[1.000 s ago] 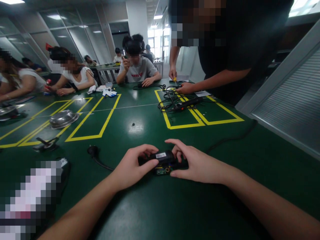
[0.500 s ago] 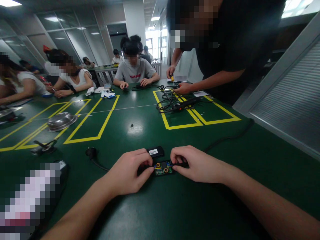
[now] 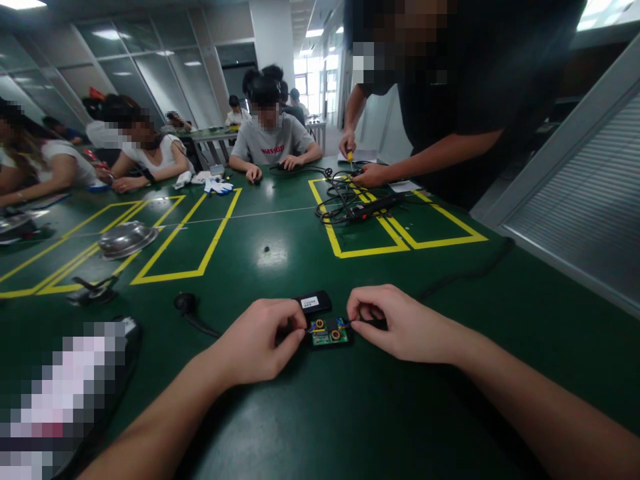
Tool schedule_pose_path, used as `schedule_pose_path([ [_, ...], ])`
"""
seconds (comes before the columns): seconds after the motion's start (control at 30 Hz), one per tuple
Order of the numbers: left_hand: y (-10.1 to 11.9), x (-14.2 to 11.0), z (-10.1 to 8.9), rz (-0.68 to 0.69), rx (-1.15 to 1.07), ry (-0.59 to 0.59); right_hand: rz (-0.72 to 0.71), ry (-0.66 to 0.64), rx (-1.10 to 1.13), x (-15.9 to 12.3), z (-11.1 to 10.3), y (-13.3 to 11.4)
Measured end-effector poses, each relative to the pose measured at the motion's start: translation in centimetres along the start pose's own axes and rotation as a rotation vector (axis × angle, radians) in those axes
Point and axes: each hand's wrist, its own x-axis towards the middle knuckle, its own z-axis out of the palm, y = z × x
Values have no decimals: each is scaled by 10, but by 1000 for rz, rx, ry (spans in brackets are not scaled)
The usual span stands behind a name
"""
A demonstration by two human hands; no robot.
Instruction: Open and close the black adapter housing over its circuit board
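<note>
A small green circuit board (image 3: 327, 335) with two copper ring coils lies in a shallow black case half (image 3: 345, 343) on the table. At its left end my left hand (image 3: 257, 340) pinches a cable with thin blue wires; a black plug cord (image 3: 205, 325) runs out behind that hand. My right hand (image 3: 403, 323) is closed in a pinch on the black cable at the board's right end, where thin wires enter the board. Behind the board lies a black cover (image 3: 321, 304) with a white label. The fingers partly hide both cable ends.
The green table (image 3: 280, 427) has yellow tape outlines. A metal bowl (image 3: 127, 239) and a dark part (image 3: 93, 290) lie left, near a blurred-out object (image 3: 75, 393). A cable heap (image 3: 345, 203) lies ahead, where a standing person holds a screwdriver (image 3: 351, 159). Other people sit around.
My right hand has drawn slightly away from the board, so the thin wires at its right end show more. The view has shifted a little. Both hands keep their pinch.
</note>
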Motion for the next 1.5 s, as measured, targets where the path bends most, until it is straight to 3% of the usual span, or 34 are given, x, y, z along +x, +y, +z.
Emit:
schedule_pose_path([
  [0.23, -2, 1, 2, -6, 37, -67, 59, -79, 21, 0, -1, 1],
  [0.87, -3, 1, 3, 44, 79, -44, 38, -99, -57, 1, -3, 1],
  [0.97, -4, 0, 4, 74, 91, 0, 69, -114, -31, 1, -3, 1],
  [1.2, -17, 7, 20, 40, 167, 246, 81, -88, 61, 3, 0, 4],
  [1.37, -22, 11, 21, -69, 158, 150, 104, -52, 62, 4, 0, 3],
  [1.5, -23, 10, 18, -77, 237, 150, 80, -68, 69, 4, 0, 4],
])
